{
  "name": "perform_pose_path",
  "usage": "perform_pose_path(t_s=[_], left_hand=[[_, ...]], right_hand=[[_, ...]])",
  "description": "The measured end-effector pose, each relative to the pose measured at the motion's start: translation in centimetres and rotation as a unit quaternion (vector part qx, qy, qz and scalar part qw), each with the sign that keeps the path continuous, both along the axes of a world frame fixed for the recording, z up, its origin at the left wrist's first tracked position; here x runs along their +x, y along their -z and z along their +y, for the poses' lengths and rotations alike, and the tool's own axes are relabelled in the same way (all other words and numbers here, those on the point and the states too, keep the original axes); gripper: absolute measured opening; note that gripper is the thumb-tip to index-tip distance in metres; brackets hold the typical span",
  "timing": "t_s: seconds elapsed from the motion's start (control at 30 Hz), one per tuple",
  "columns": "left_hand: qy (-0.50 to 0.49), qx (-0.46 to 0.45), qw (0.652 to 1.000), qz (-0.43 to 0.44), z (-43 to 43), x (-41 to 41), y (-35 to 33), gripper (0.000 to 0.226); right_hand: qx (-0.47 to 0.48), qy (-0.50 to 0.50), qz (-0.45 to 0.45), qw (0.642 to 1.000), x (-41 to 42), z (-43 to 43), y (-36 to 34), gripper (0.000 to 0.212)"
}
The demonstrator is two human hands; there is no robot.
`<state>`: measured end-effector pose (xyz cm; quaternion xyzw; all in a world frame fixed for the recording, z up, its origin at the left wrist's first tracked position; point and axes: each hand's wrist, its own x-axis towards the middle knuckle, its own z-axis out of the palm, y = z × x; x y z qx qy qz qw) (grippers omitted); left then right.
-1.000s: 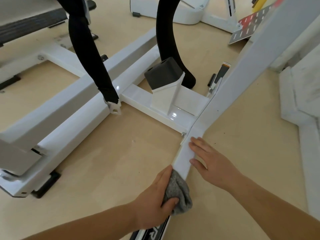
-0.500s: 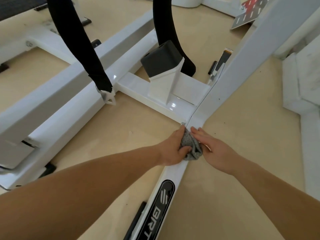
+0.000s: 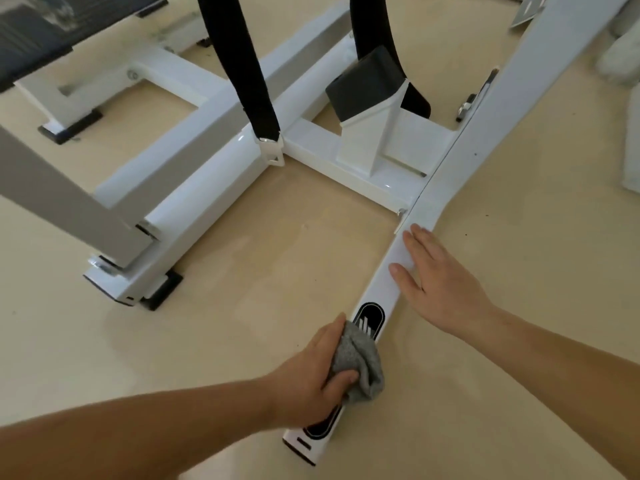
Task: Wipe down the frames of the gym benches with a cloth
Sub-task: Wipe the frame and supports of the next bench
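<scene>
Gripping bunched grey cloth (image 3: 360, 365) in left hand (image 3: 311, 372), fingers curled round it. Pressed on near end of white frame bar (image 3: 384, 285), partly over black logo decal (image 3: 370, 318). Resting right hand (image 3: 436, 285) flat farther along same bar, fingers straight, holding nothing. Beyond: crossbar (image 3: 318, 143) with black pad (image 3: 363, 84), black strap (image 3: 258, 84) clipped to frame. Top left, possibly bench seat (image 3: 31, 46), blurred.

Tan floor (image 3: 277, 271) with white bench frame (image 3: 194, 216) on black feet (image 3: 162, 289), a few dark specks (image 3: 467, 234).
</scene>
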<state>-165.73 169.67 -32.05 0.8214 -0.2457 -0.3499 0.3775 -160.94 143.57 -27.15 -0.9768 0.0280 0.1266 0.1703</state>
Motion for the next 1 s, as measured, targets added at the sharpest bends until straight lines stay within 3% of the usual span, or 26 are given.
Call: perform_pose_path(t_s=[0.13,0.27,0.37,0.5,0.63,0.77,0.83,0.93,1.0], left_hand=[[-0.007,0.002,1.000,-0.022,-3.9,3.6,-0.3,0.087],[-0.042,-0.014,0.998,-0.044,-0.8,-1.5,0.4,0.083],[-0.069,0.005,0.997,-0.043,2.3,-6.2,0.1,0.077],[0.003,0.068,0.997,-0.047,3.0,-5.5,-2.9,0.077],[0.026,0.036,0.991,-0.127,-1.0,0.1,-8.4,0.077],[0.059,-0.015,0.989,-0.135,-5.9,3.1,-11.2,0.077],[0.097,-0.007,0.988,-0.120,-7.8,3.9,-11.6,0.076],[0.182,0.099,0.966,-0.152,-10.4,5.1,-11.8,0.077],[0.220,0.160,0.947,-0.168,-11.5,6.1,-11.7,0.080]], right_hand=[[0.001,-0.035,0.010,0.999,-3.6,2.3,-1.4,0.070],[0.028,-0.032,0.072,0.996,-6.7,2.2,-3.3,0.067],[0.095,0.005,0.092,0.991,-8.1,2.4,-4.0,0.062],[0.214,0.064,0.062,0.973,-9.2,4.6,-2.8,0.052],[0.386,0.211,0.046,0.897,-8.4,6.0,-3.8,0.036],[0.566,0.284,0.064,0.771,-8.0,5.8,-7.0,0.039],[0.612,0.314,0.077,0.722,-7.9,5.2,-8.1,0.035],[0.609,0.378,0.053,0.695,-7.4,3.2,-7.6,0.026],[0.539,0.432,0.002,0.723,-6.7,1.4,-5.9,0.023]])
